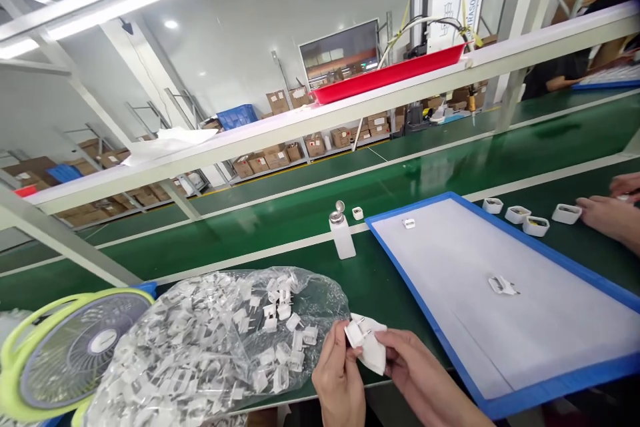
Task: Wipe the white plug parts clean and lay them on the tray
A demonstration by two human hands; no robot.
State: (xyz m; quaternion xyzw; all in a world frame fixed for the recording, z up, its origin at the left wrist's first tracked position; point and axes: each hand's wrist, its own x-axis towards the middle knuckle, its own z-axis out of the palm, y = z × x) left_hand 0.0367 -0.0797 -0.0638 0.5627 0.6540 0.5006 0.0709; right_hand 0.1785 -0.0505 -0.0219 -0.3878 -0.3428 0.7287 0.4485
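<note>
Between the thumb and fingers of my left hand (340, 373) is a white plug piece (355, 333) with two metal pins pointing right. My right hand (413, 363) pinches a white cloth (373, 352), which lies right beside the plug piece and partly behind it. Left of my hands, a clear plastic bag (325, 293) spreads over the bench, heaped with many similar white plug pieces (190, 333). To the right lies a blue-rimmed tray (425, 307) with a white lining, bearing two plug pieces (503, 285), one near its far end.
A white pump bottle (343, 235) with its lid up stands beyond my hands. A yellow-green fan (95, 347) is at the left. Several white housings (535, 225) sit past the tray, near another person's hands (613, 217). A shelf beam with a red tray (390, 75) crosses above.
</note>
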